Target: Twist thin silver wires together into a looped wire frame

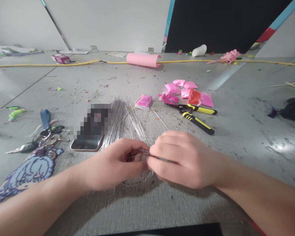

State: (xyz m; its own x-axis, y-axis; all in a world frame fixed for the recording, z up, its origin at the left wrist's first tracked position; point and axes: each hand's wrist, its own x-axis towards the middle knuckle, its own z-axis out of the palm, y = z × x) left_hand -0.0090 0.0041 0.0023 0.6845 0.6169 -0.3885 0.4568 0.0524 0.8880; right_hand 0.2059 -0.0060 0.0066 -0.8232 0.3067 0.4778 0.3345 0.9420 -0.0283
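My left hand (118, 164) and my right hand (184, 160) meet fingertip to fingertip in the middle. Both pinch a ring of twisted silvery wire (130, 184), whose lower curve shows beneath them. Part of the ring is hidden by the fingers. Just beyond my left hand lies a bundle of straight thin wires (118, 114), with a few loose wires (137, 126) fanned out beside it. Past my right hand, pliers with black and yellow handles (196, 123) lie with their handles spread.
A phone (86, 144) lies left of the wires, near keys (49, 139) and a blue pixel-patterned piece (31, 173). Pink packets (172, 88) and a red one (194, 97) sit behind the pliers. A yellow cord (186, 61), rolled pink sheet (142, 60) and white cup (199, 50) are farther back.
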